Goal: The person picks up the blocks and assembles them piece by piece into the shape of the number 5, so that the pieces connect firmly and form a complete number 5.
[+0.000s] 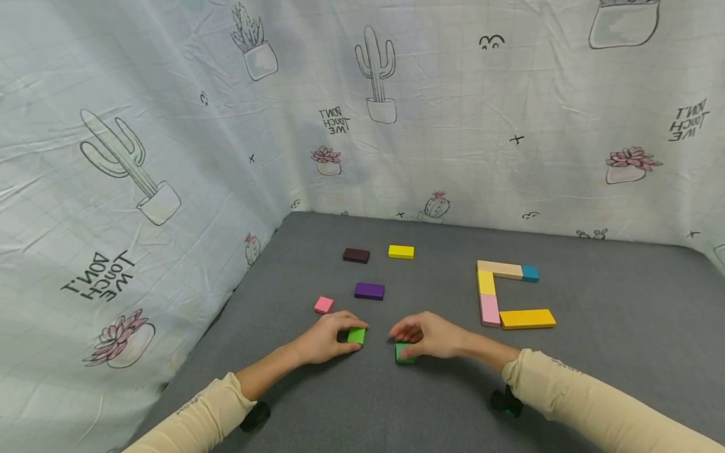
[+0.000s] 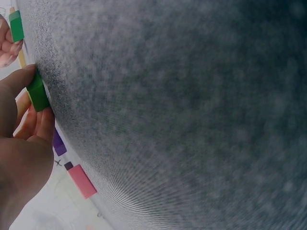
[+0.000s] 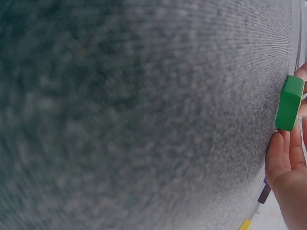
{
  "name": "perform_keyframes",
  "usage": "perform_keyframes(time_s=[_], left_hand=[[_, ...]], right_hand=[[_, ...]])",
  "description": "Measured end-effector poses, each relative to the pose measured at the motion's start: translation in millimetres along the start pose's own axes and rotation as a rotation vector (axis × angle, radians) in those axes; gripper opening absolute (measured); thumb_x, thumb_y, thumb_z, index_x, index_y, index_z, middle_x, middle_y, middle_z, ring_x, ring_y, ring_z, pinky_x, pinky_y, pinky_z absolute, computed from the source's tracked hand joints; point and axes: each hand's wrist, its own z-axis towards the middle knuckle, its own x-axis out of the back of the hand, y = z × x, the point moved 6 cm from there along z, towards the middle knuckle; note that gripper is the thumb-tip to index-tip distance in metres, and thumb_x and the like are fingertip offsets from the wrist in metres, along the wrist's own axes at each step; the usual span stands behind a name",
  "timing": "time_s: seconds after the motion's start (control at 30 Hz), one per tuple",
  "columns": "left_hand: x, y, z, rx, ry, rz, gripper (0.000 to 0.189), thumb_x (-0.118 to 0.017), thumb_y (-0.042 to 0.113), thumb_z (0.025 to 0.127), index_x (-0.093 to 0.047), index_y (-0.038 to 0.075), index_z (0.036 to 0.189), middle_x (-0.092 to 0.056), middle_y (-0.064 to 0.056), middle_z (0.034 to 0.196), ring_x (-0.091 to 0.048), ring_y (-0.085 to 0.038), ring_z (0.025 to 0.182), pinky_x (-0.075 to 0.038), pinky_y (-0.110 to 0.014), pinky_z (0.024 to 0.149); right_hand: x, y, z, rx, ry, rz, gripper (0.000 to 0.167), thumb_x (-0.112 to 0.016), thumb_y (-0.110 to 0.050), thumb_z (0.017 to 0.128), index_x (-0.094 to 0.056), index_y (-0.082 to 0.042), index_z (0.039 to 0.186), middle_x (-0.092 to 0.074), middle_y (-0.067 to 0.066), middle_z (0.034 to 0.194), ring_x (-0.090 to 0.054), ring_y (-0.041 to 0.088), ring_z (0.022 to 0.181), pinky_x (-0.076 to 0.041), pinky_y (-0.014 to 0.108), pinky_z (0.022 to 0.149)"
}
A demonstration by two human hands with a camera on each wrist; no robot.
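"Fingers [image 1: 345, 321] busy?"
"Left hand [image 1: 321, 338] pinches the lime block [image 1: 357, 336]; right hand [image 1: 438, 336], half-curled, touches the green block [image 1: 407, 360] (grip unclear), both centre, near side."
"Around?"
"Cactus-print curtain [image 1: 464, 138] far and left, grey surface [image 1: 442, 415], abutting blocks [image 1: 489, 308] right, coral block [image 1: 323, 305] left."

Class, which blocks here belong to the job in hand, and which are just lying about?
Likely in the job:
light green block, pinched by the left hand
darker green block, at the right hand
perhaps the C-shaped block arrangement

Apparently just lying about:
pink-red block
purple block
dark brown block
separate yellow block
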Motion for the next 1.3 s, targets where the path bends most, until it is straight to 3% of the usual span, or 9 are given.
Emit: perform_keyframes(time_s=[0.6,1.3], left_hand=[[-1.1,-2.1,0.1,0.022,-0.017,-0.003,0.036,-0.072,0.014,0.087,-0.065,0.006,0.121,-0.061,-0.003,0.111,-0.055,-0.013,0.100,-0.046,-0.031,0.085],[0.6,0.4,0.6,0.007,-0.005,0.009,0.036,-0.073,0.014,0.086,-0.065,0.005,0.120,-0.061,-0.004,0.111,-0.055,-0.014,0.101,-0.046,-0.031,0.086]], right_hand=[[-4.9,-0.5,-2.8,0.009,-0.022,-0.090,0.039,-0.077,-0.007,0.080,-0.064,-0.003,0.116,-0.063,0.005,0.111,-0.059,0.015,0.098,-0.047,0.028,0.087],[-3.7,-9.0,-5.9,0.084,0.046,-0.269,0.034,-0.077,-0.002,0.079,-0.068,-0.006,0.112,-0.063,-0.003,0.102,-0.055,0.010,0.091,-0.048,0.028,0.082]])
